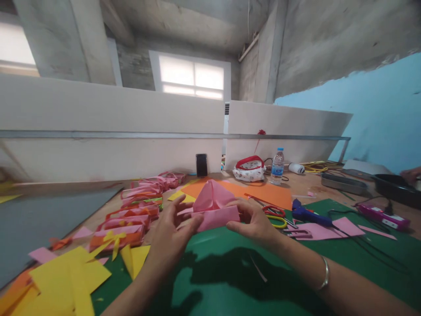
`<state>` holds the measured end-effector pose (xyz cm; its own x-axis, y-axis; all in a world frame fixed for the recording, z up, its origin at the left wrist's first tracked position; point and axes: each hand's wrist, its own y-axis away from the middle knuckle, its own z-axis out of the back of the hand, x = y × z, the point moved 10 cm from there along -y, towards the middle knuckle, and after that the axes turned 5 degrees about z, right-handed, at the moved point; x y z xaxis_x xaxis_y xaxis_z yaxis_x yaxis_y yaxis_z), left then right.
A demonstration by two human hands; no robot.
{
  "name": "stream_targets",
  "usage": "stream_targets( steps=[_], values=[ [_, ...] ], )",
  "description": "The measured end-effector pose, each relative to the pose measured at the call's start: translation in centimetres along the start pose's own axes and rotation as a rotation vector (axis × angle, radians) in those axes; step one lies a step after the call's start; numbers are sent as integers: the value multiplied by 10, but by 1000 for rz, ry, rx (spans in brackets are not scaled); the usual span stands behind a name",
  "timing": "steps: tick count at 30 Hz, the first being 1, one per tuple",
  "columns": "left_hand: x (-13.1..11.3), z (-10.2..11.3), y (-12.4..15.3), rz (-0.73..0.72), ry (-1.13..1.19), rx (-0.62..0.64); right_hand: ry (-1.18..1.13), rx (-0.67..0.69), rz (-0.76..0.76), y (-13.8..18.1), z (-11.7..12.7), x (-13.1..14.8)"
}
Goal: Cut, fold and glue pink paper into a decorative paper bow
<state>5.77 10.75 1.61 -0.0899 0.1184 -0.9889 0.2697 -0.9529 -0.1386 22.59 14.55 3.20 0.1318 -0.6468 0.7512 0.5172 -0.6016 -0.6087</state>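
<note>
Between my two hands a folded pink paper piece (213, 202) is held up above the green mat (223, 267). It has a pointed flap at the top and a flat band along its front. My left hand (176, 226) grips its left end, thumb in front and fingers behind. On the other end, my right hand (255, 219) pinches the band between thumb and fingers. Just right of that hand lie scissors (278, 221) with red and yellow handles. The fingertips behind the paper are partly hidden.
A row of folded pink and orange paper pieces (136, 215) lines the left, with yellow paper sheets (66, 276) nearer. To the right are a blue glue gun (309, 215), a purple power strip (383, 216) and cords. A water bottle (277, 166), pouch (250, 169) and phone (201, 165) stand behind.
</note>
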Motion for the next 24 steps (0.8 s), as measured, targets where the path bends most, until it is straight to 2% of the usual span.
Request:
stream_targets(
  steps=[2, 5, 8, 11, 14, 18, 24],
  values=[
    [15, -9, 1, 186, 108, 69, -17, 1, 1, 1, -1, -1],
    [24, -19, 3, 289, 177, 145, 0, 27, -8, 3, -5, -2],
    [30, -20, 3, 307, 226, 138, -51, 1, -40, 4, -6, -5],
    [33, -19, 3, 309, 241, 123, -182, -121, -74, 5, 1, -9],
    [34, -20, 5, 308, 232, 119, -235, -199, -199, 6, 5, -21],
    [37, -23, 7, 313, 209, 133, -193, -209, -337, 8, 6, -33],
    [43, -29, 8, 356, 199, 166, -176, -216, -354, 10, 6, -33]
  ],
)
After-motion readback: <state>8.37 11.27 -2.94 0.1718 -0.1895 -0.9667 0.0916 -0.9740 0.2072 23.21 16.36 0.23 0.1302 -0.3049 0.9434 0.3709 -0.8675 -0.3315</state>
